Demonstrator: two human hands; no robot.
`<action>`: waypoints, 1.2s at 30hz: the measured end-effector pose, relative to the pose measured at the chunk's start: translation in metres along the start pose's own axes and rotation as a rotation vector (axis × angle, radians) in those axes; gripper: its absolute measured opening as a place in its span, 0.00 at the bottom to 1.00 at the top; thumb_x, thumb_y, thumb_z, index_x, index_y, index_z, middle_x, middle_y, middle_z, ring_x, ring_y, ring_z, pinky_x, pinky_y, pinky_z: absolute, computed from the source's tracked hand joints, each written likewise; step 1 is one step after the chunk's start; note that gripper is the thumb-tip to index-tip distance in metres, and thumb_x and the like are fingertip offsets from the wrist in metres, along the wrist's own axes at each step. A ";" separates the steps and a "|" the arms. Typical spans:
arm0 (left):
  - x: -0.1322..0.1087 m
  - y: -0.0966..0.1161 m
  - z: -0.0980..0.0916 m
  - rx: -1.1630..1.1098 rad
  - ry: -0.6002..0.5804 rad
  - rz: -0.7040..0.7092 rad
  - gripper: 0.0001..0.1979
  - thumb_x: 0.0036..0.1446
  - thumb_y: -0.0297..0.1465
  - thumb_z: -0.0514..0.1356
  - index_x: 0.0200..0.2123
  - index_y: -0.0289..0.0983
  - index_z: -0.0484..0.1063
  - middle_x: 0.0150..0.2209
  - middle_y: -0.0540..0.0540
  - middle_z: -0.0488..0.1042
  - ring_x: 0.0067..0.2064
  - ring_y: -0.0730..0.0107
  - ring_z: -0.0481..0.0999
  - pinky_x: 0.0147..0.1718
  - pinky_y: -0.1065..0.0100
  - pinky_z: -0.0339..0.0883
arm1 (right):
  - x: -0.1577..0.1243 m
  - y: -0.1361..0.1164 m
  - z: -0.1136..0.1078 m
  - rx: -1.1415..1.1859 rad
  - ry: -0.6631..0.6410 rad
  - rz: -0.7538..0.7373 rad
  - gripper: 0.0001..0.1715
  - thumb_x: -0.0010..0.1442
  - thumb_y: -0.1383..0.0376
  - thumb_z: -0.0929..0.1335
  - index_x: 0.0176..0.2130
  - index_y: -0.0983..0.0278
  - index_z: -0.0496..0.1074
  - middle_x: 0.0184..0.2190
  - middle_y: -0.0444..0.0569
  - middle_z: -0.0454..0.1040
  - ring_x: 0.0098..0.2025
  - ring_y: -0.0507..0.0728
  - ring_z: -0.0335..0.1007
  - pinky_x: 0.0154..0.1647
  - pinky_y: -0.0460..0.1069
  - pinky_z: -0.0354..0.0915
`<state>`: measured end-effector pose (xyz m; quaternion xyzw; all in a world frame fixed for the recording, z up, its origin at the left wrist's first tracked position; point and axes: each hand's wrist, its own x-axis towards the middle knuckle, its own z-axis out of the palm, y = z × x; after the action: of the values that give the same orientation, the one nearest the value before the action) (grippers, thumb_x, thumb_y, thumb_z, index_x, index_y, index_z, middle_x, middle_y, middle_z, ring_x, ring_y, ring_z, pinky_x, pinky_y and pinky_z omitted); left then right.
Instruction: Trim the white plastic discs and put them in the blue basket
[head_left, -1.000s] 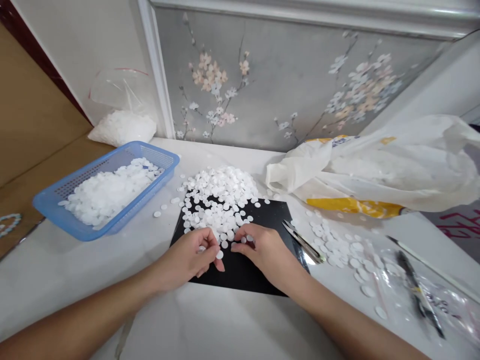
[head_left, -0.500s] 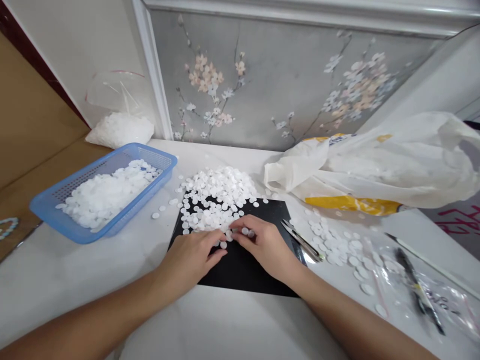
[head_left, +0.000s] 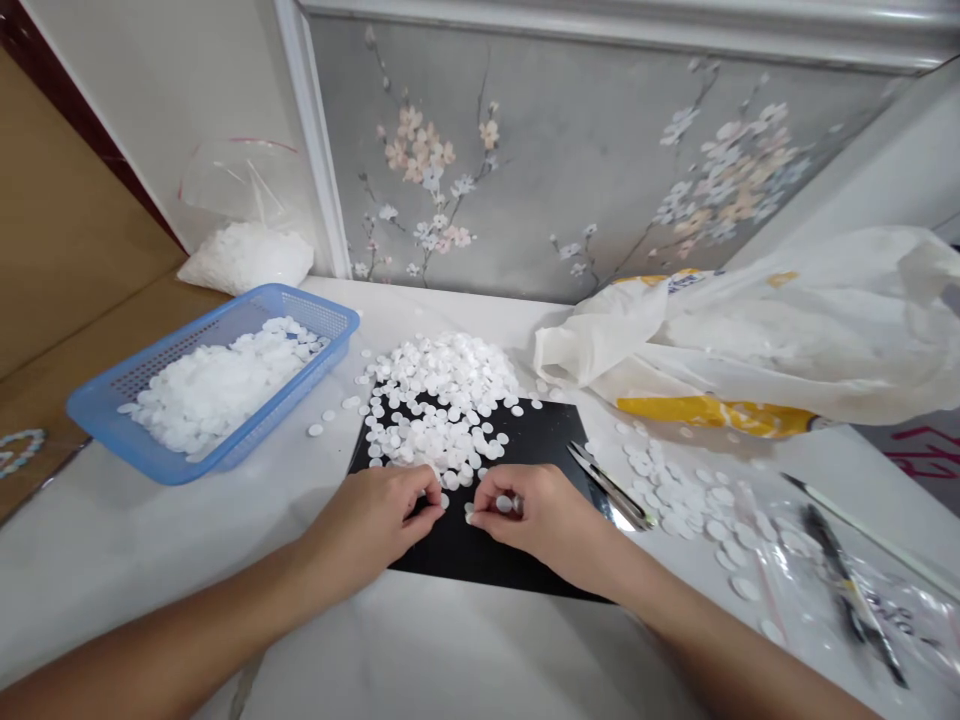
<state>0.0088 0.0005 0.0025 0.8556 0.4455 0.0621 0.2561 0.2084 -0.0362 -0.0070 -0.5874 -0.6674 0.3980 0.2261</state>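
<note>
A heap of small round white discs (head_left: 450, 370) spills from the table onto a black sheet (head_left: 510, 560). At the near edge of the looser discs, my left hand (head_left: 390, 510) pinches a white disc (head_left: 444, 501) between thumb and forefinger. My right hand (head_left: 532, 510), a short gap away, is closed, with a white disc (head_left: 469, 510) at its fingertips. More discs (head_left: 505, 504) show between its curled fingers. Both hands are low over the black sheet, apart from each other.
A blue basket (head_left: 285, 395) of discs stands left, before a clear bag (head_left: 247, 258) of white pieces. Tweezers (head_left: 611, 487) lie beside the sheet's right edge. Further right are scattered discs (head_left: 667, 490), a white plastic bag (head_left: 720, 350), a black pen (head_left: 855, 595) and a clear zip bag (head_left: 802, 570).
Both hands have drawn back from the discs toward me. The left fingers have closed into a pinch on a disc, and the right fingertips now hold one too.
</note>
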 end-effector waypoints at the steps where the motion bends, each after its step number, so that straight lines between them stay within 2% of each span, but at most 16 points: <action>1: 0.000 0.000 0.000 -0.002 -0.001 -0.003 0.04 0.55 0.30 0.56 0.30 0.41 0.69 0.18 0.57 0.63 0.21 0.74 0.63 0.23 0.73 0.51 | 0.000 0.000 -0.001 -0.004 0.009 0.016 0.05 0.52 0.66 0.69 0.25 0.62 0.72 0.21 0.39 0.68 0.23 0.49 0.59 0.24 0.44 0.55; 7: 0.001 -0.003 0.004 0.039 0.012 0.002 0.07 0.58 0.33 0.55 0.39 0.42 0.71 0.18 0.57 0.62 0.21 0.73 0.64 0.24 0.72 0.53 | 0.002 0.004 -0.007 -0.040 0.094 0.062 0.06 0.53 0.65 0.67 0.25 0.62 0.69 0.20 0.38 0.65 0.21 0.48 0.54 0.23 0.44 0.52; 13: 0.000 -0.002 0.005 0.025 0.019 0.014 0.07 0.57 0.32 0.55 0.37 0.42 0.73 0.19 0.56 0.63 0.21 0.73 0.65 0.25 0.72 0.54 | 0.002 0.003 -0.016 -0.052 0.017 0.073 0.05 0.53 0.65 0.66 0.27 0.62 0.71 0.20 0.39 0.66 0.22 0.49 0.58 0.23 0.44 0.53; 20: -0.002 -0.002 0.003 0.034 0.013 -0.005 0.05 0.58 0.33 0.54 0.37 0.42 0.69 0.18 0.57 0.61 0.21 0.73 0.64 0.23 0.72 0.51 | 0.002 0.000 -0.017 -0.088 0.049 -0.006 0.04 0.51 0.69 0.65 0.25 0.62 0.69 0.20 0.39 0.67 0.22 0.49 0.59 0.23 0.44 0.55; 24: -0.002 -0.001 0.003 0.051 -0.009 -0.013 0.06 0.57 0.33 0.55 0.37 0.43 0.70 0.19 0.56 0.63 0.21 0.72 0.64 0.23 0.72 0.51 | 0.000 0.005 -0.014 -0.106 -0.066 -0.109 0.05 0.50 0.71 0.66 0.25 0.62 0.70 0.20 0.39 0.68 0.22 0.49 0.60 0.24 0.44 0.56; 29: -0.001 0.003 -0.001 0.022 -0.056 -0.042 0.05 0.57 0.31 0.55 0.35 0.42 0.70 0.19 0.56 0.61 0.21 0.73 0.63 0.24 0.72 0.50 | -0.001 0.007 -0.022 -0.070 -0.165 -0.047 0.06 0.55 0.66 0.67 0.28 0.61 0.74 0.20 0.40 0.69 0.22 0.49 0.60 0.23 0.44 0.54; 31: -0.001 0.004 -0.001 -0.017 -0.070 -0.052 0.04 0.56 0.31 0.55 0.34 0.42 0.70 0.19 0.56 0.62 0.21 0.73 0.62 0.23 0.73 0.50 | 0.000 0.006 -0.025 -0.070 -0.130 -0.031 0.09 0.58 0.65 0.65 0.29 0.61 0.73 0.21 0.40 0.70 0.23 0.50 0.60 0.24 0.44 0.54; 33: -0.001 0.003 -0.001 -0.061 -0.076 -0.058 0.03 0.56 0.32 0.56 0.33 0.42 0.69 0.19 0.57 0.62 0.21 0.74 0.62 0.23 0.73 0.50 | 0.001 0.006 -0.027 -0.084 -0.038 -0.021 0.10 0.60 0.65 0.63 0.30 0.60 0.72 0.22 0.40 0.70 0.23 0.50 0.60 0.25 0.45 0.55; 36: -0.001 0.002 0.000 -0.105 -0.076 -0.064 0.02 0.55 0.31 0.56 0.31 0.41 0.68 0.19 0.57 0.61 0.21 0.75 0.62 0.23 0.74 0.50 | 0.004 0.006 -0.025 -0.087 0.049 -0.032 0.07 0.59 0.66 0.65 0.31 0.60 0.72 0.24 0.39 0.71 0.25 0.50 0.62 0.28 0.45 0.57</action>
<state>0.0091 -0.0014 0.0040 0.8281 0.4587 0.0446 0.3191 0.2304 -0.0261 0.0017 -0.5953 -0.6877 0.3505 0.2230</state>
